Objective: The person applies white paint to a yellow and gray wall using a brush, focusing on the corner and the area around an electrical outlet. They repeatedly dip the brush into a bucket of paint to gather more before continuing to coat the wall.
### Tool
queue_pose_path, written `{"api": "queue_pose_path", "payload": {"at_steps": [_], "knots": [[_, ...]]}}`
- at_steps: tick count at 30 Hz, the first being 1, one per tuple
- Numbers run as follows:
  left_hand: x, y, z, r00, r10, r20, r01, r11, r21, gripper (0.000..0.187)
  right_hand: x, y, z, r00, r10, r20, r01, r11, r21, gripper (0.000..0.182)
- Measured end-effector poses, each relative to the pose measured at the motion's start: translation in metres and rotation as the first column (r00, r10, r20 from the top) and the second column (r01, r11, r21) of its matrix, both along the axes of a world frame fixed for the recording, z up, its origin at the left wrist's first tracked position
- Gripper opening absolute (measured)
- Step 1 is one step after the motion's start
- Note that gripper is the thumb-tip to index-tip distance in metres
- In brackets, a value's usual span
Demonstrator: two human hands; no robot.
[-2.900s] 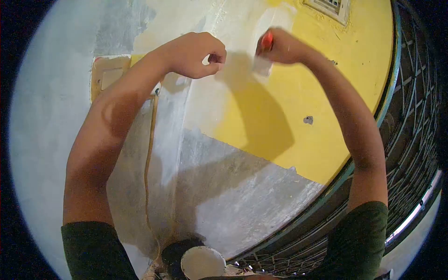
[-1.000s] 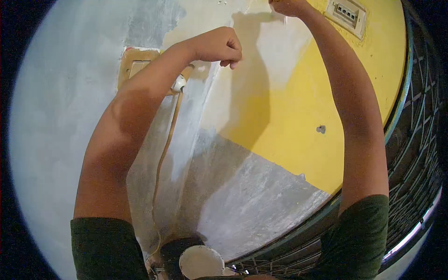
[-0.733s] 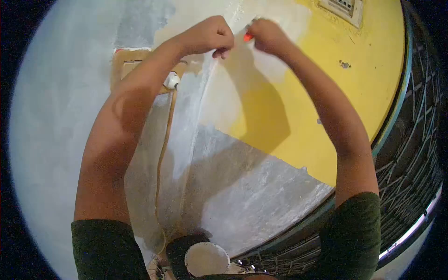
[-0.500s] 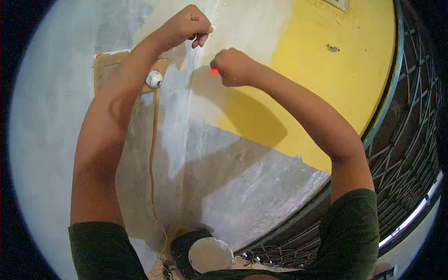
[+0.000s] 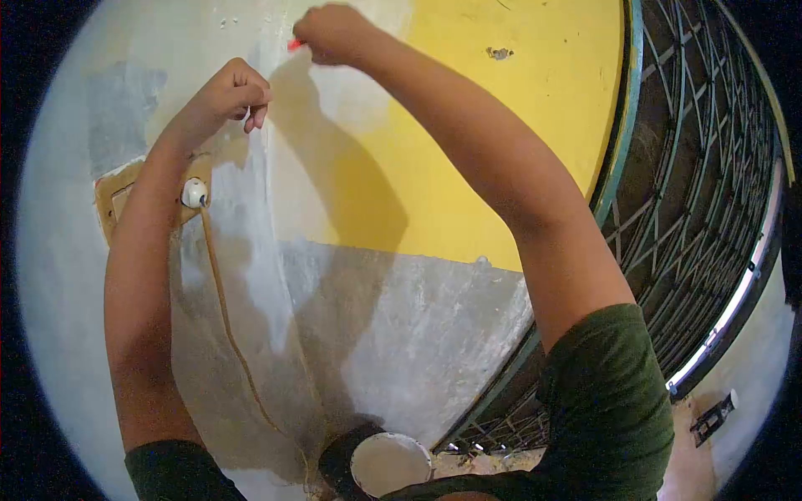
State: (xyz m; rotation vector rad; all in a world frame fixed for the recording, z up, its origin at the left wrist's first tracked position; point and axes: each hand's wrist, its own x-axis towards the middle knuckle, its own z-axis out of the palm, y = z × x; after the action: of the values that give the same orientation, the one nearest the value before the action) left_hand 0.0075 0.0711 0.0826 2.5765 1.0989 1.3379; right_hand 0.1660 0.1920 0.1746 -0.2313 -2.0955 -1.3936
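My right hand (image 5: 336, 35) is high on the wall near the corner, closed on a tool with a bright orange-red part (image 5: 295, 43) showing beside the fingers. The rest of that tool is hidden by the hand. Lower and to the left, my left hand (image 5: 238, 93) is curled beside the corner line, and what its fingers hold, if anything, is hidden. Around both hands the wall (image 5: 355, 96) has pale, whitish patches that border yellow paint (image 5: 468, 167) on the right.
A white round socket (image 5: 194, 193) on a wooden board (image 5: 107, 196) has a brown cable (image 5: 225, 309) running down. Below stands a bucket (image 5: 390, 463) with pale contents. A folding metal grille (image 5: 668, 217) is at the right, with a small black stool-like object (image 5: 708, 424) beyond.
My right hand has moved up the wall with the orange-red tool and is now above my left hand. The left hand stays near the corner. The view has shifted to the right.
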Motion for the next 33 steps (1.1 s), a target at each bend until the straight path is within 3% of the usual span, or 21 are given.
{"api": "queue_pose_path", "payload": {"at_steps": [1,3,5,7,10,11,13,15,17,18,20,21,22,23,24,25,27,30,32,33], "knots": [[0.001,-0.001,-0.001,1.000,-0.001,0.013,0.001,1.000,0.007,0.043,0.002,0.007,-0.015,0.997,-0.038,0.074,0.040,0.999,-0.027,0.015],[0.001,-0.007,0.004,0.999,-0.007,-0.032,0.006,1.000,-0.022,0.039,-0.002,0.020,-0.060,0.981,0.101,0.164,-0.084,0.990,-0.110,0.018],[0.000,-0.007,0.003,0.997,-0.009,-0.078,0.005,0.999,-0.048,0.036,-0.003,0.007,-0.112,0.951,0.082,0.298,0.008,0.957,-0.289,0.026],[-0.001,-0.004,0.000,1.000,-0.022,-0.016,0.022,0.999,-0.025,0.036,0.003,-0.007,-0.153,0.910,0.007,0.414,0.128,0.946,-0.298,0.020],[-0.003,-0.002,0.002,1.000,-0.024,-0.005,0.024,0.998,-0.059,0.037,0.005,-0.018,-0.163,0.930,0.069,0.361,0.110,0.885,-0.452,0.022],[-0.004,-0.001,0.003,1.000,-0.024,-0.009,0.024,0.998,-0.055,0.037,0.004,-0.017,-0.152,0.931,0.067,0.358,0.109,0.888,-0.448,0.022],[-0.003,-0.002,0.001,0.999,-0.049,-0.009,0.048,0.998,-0.042,0.038,0.000,-0.006,-0.114,0.969,0.130,0.208,0.029,0.781,-0.624,0.019],[0.000,-0.004,0.002,0.999,-0.050,-0.015,0.049,0.998,-0.046,0.038,0.008,0.000,-0.072,0.993,0.049,0.111,0.020,0.836,-0.549,0.017],[-0.001,-0.005,0.001,0.999,-0.032,-0.011,0.032,0.998,-0.053,0.038,0.015,0.004,-0.031,0.999,0.045,0.014,-0.028,0.812,-0.582,0.018],[-0.004,-0.001,0.002,0.999,-0.030,-0.019,0.028,0.998,-0.061,0.041,0.016,0.012,-0.010,0.993,0.097,-0.061,-0.115,0.848,-0.517,0.024],[0.003,-0.008,0.000,1.000,-0.009,-0.023,0.008,0.998,-0.067,0.042,0.010,0.001,0.027,0.994,-0.007,-0.113,-0.024,0.961,-0.276,0.026],[0.003,-0.007,0.000,1.000,0.001,-0.016,-0.003,0.998,-0.069,0.042,0.024,-0.017,0.031,0.954,0.208,-0.214,-0.262,0.927,-0.267,0.021],[0.002,-0.004,0.000,1.000,0.005,-0.009,-0.006,0.996,-0.083,0.040,0.028,-0.022,0.041,0.952,0.256,-0.169,-0.278,0.953,-0.122,0.022],[0.000,-0.003,0.000,1.000,0.009,-0.003,-0.009,0.995,-0.095,0.039,0.031,-0.041,0.042,0.985,0.070,-0.158,-0.091,0.988,-0.128,0.025],[0.001,-0.003,0.001,1.000,0.015,0.003,-0.015,0.995,-0.097,0.039,0.034,-0.035,0.040,0.992,0.067,-0.106,-0.084,0.983,-0.162,0.025],[0.001,-0.004,0.002,1.000,0.007,-0.008,-0.008,0.995,-0.101,0.038,0.034,-0.028,0.031,0.997,0.062,-0.053,-0.072,0.978,-0.196,0.026],[0.003,-0.006,-0.001,1.000,-0.001,-0.013,0.000,0.994,-0.110,0.038,0.029,-0.008,-0.012,0.994,-0.060,0.088,0.069,0.992,-0.103,0.024],[0.006,-0.008,-0.003,1.000,0.012,0.007,-0.011,0.994,-0.106,0.037,0.034,-0.005,-0.110,0.969,-0.015,0.247,0.100,0.936,-0.338,0.025],[0.004,-0.006,-0.004,1.000,-0.007,-0.012,0.006,0.995,-0.104,0.037,0.041,-0.002,-0.168,0.900,0.054,0.432,0.117,0.926,-0.359,0.026],[0.004,-0.007,-0.006,1.000,0.000,-0.010,-0.001,0.995,-0.104,0.037,0.041,0.003,-0.198,0.916,0.056,0.397,0.115,0.912,-0.394,0.023]]}}
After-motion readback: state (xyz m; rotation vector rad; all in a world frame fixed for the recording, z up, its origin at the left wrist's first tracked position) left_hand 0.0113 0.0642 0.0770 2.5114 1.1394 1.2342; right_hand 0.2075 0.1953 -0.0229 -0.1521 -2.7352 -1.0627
